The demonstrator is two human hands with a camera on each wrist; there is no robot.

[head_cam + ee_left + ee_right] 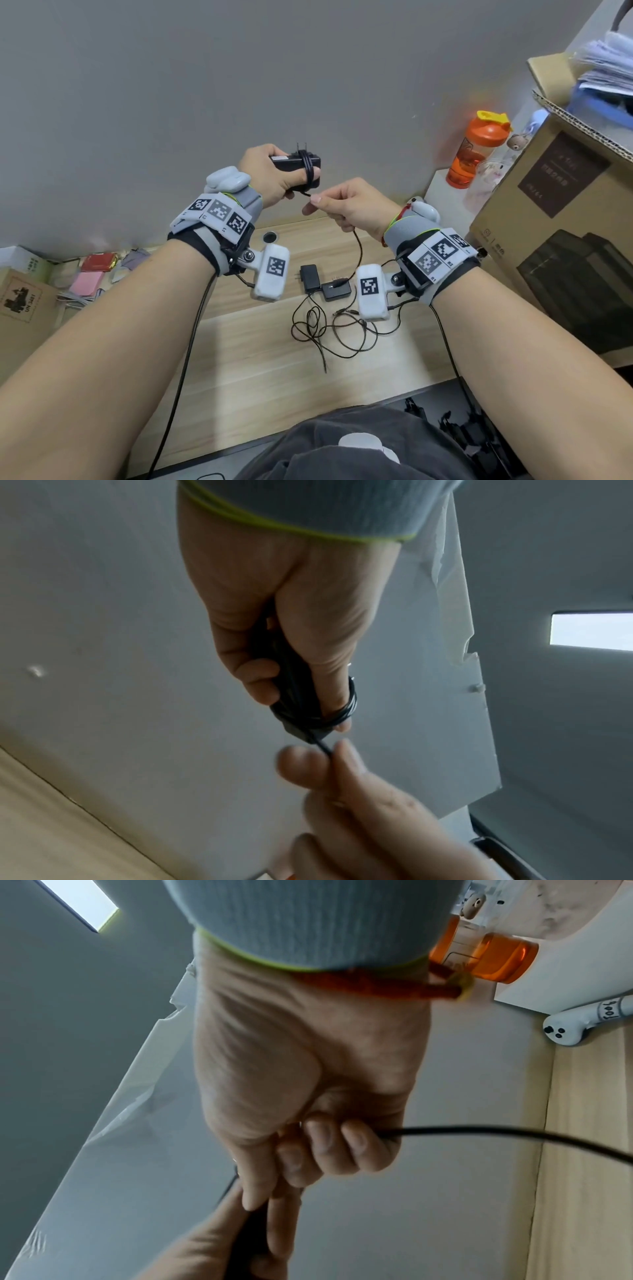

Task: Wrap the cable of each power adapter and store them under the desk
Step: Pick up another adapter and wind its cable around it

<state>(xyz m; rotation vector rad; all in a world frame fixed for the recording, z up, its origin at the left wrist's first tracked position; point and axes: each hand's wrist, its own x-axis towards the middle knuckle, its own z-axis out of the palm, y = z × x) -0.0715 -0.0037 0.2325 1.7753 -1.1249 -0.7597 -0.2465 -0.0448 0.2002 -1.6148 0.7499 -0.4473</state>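
My left hand holds a black power adapter up in front of the wall, prongs upward. Several turns of its thin black cable go round the adapter and over my left thumb. My right hand is just right of it and pinches the loose cable between thumb and forefinger, the other fingers curled round it. The cable's tail hangs down to the desk. Two more black adapters lie on the wooden desk with their cables in a loose tangle.
A large cardboard box fills the desk's right side, with an orange bottle behind it on a white block. Small boxes and packets crowd the left end. A white plug lies by the wall.
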